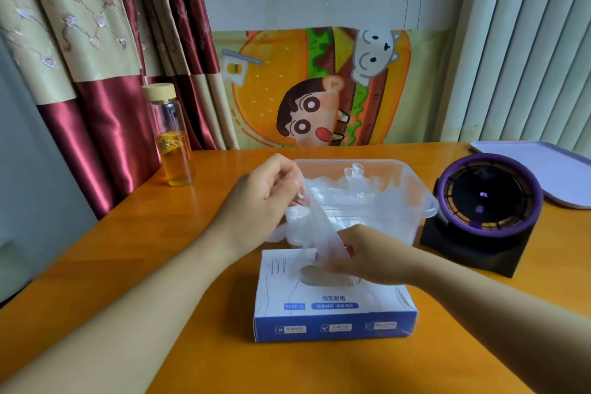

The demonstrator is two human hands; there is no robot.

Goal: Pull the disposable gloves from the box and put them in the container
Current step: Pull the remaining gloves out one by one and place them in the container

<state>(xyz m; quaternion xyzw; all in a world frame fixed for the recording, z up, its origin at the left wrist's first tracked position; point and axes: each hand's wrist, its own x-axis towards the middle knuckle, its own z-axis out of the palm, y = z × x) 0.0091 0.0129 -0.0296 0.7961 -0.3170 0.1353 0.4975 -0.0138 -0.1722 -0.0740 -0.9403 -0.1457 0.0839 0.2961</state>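
I log L hand (pixel 265 198) pinching a clear glove (pixel 315 224) up beside the container (pixel 428 204), R hand (pixel 364 257) pinching glove film at the box (pixel 332 318) slot; a pile (pixel 351 187) sits inside, box prob. not emptied.

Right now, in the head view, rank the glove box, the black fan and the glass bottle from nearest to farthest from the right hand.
1. Glove box, directly under the right hand.
2. Black fan, off to its right.
3. Glass bottle, far left at the back.
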